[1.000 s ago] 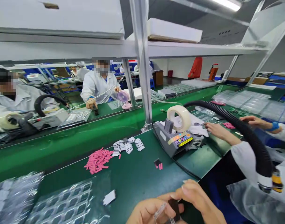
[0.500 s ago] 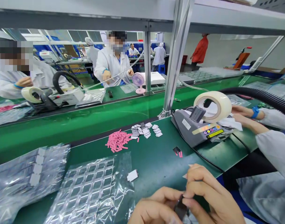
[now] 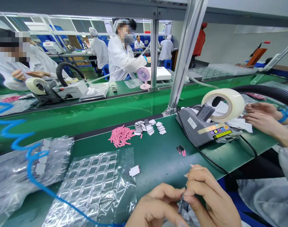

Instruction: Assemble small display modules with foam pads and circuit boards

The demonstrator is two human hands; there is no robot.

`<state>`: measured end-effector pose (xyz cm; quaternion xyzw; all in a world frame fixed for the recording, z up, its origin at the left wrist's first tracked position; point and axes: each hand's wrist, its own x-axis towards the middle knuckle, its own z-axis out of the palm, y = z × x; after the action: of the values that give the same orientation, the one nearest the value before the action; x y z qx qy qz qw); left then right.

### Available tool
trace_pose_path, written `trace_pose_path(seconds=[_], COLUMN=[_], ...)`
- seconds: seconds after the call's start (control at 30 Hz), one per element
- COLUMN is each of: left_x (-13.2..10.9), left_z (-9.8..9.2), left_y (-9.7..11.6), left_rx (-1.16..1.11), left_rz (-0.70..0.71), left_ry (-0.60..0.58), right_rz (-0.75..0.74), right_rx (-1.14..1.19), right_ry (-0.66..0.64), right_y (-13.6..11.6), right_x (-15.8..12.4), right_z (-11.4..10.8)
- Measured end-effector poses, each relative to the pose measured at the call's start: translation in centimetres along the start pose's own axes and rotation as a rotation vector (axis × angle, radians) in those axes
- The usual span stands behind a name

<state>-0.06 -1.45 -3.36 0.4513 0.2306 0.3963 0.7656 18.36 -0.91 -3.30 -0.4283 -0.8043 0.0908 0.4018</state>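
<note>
At the bottom of the head view, my left hand (image 3: 158, 206) and my right hand (image 3: 208, 197) pinch a small dark piece (image 3: 183, 205) between them; fingers partly cover it. Beyond them on the green table lies a small dark piece with pink strips (image 3: 181, 150). A white-topped piece (image 3: 134, 171) sits to the left, by a clear plastic tray (image 3: 87, 183) in a bag. Farther back are a pile of pink strips (image 3: 121, 136) and several white pieces (image 3: 149, 127).
A grey tape dispenser (image 3: 195, 127) with a large roll stands right, its black cable running forward. Another person's hands (image 3: 264, 116) are beside it. A coiled blue hose (image 3: 30, 164) hangs left over bagged trays (image 3: 51, 164). A metal post (image 3: 181, 63) rises behind.
The blue hose has come into view at the left. The dark piece has turned in my fingers. Across the bench, a person has turned and reaches sideways; the view has shifted slightly.
</note>
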Motion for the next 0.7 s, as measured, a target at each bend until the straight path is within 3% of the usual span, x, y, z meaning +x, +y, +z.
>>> trace_pose_path(seconds=[0.43,0.7], left_x=[0.9,1.4], left_z=[0.7,1.6], left_y=[-0.1,0.7], left_rx=[-0.009,-0.116], left_rz=[-0.032,-0.141], left_ry=[-0.011,0.145], right_rz=[-0.041,0.016], right_rx=[-0.097,-0.020], right_ry=[0.159,0.037], right_y=[-0.2,0.5], right_x=[-0.1,-1.7], right_z=[0.4,0.2])
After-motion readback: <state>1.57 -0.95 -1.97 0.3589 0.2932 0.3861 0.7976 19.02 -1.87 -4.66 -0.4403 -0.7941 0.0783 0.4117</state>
